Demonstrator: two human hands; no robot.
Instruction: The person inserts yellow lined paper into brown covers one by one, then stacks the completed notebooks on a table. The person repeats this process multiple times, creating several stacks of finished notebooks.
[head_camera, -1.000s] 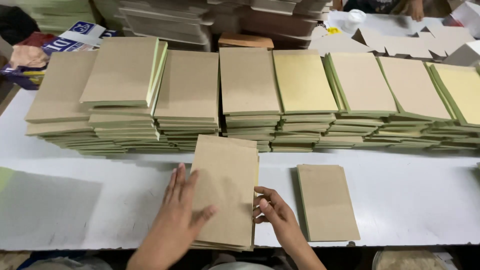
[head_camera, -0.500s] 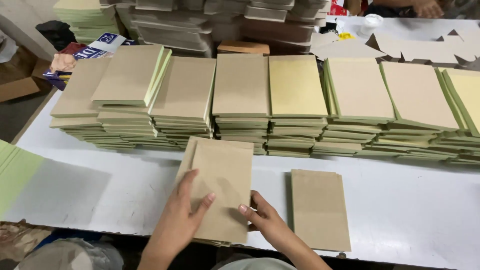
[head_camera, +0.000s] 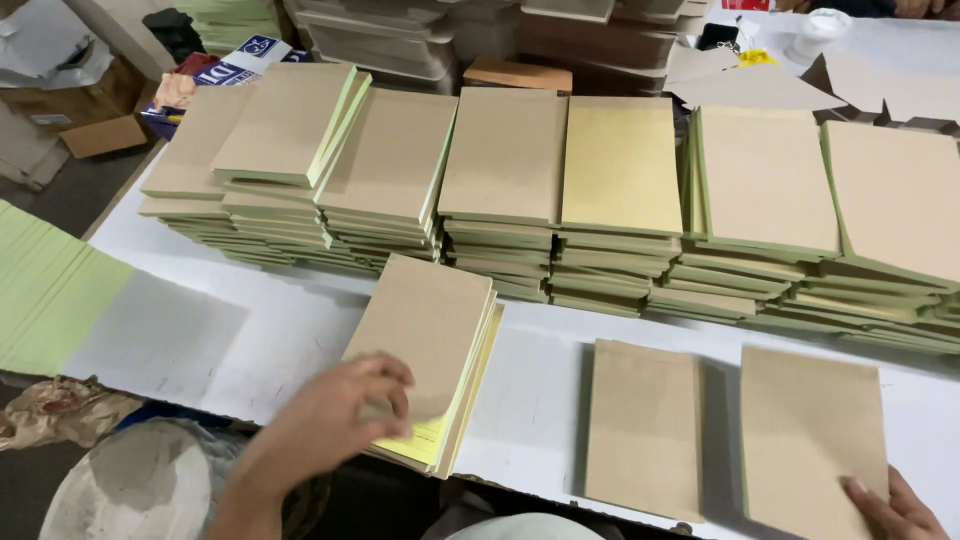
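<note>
Stacks (head_camera: 500, 190) behind booklet (head_camera: 425, 340), pads (head_camera: 645, 425) beside.

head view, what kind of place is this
Probably a small bindery or notepad workshop: rows of stacked brown-covered pads line a white worktable, flat cardboard sheets lie behind, and the left hand presses a pad stack.

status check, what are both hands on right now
Left hand flat on the near stack of brown pads, yellow sheets showing at its edge. Right hand touching a brown pad at the table's near edge. Single pad between them, untouched.
</note>
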